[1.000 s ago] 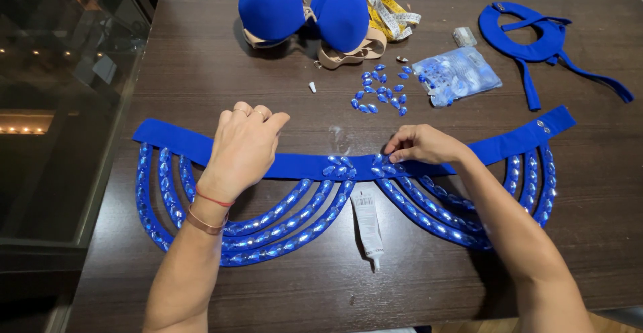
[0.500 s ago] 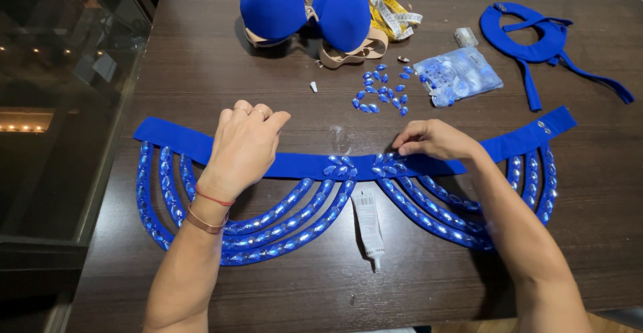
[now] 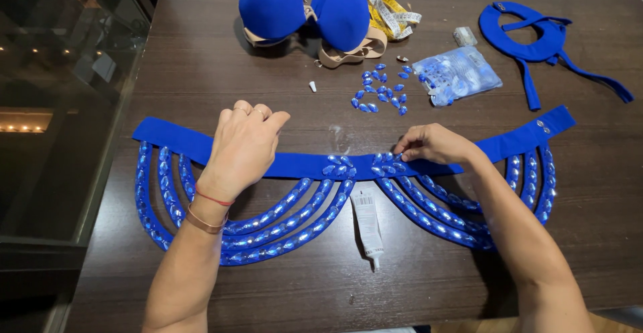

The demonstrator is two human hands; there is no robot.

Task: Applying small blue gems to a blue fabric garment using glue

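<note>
Left hand (image 3: 244,147) flat, fingers loosely curled, pressing blue band (image 3: 301,165) on table (image 3: 201,58). Right hand (image 3: 435,144) fingertips pinched at gems (image 3: 387,165) on band centre. Clear bag (image 3: 457,75) holds blue gems.

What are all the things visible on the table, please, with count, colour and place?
belt: one, blue, with hanging gem-covered loops, across the table
loose gems: a small heap, blue, above the belt's middle
gem bag: one, clear, right of the heap
glue tube: one, white, below the belt's middle
padded cups: two, blue, far edge
measuring tape: one, yellow, beside the cups
collar piece: one, blue, far right
table: one, dark wood
left hand: pressing on the belt
right hand: fingertips on gems at the belt's middle
</note>
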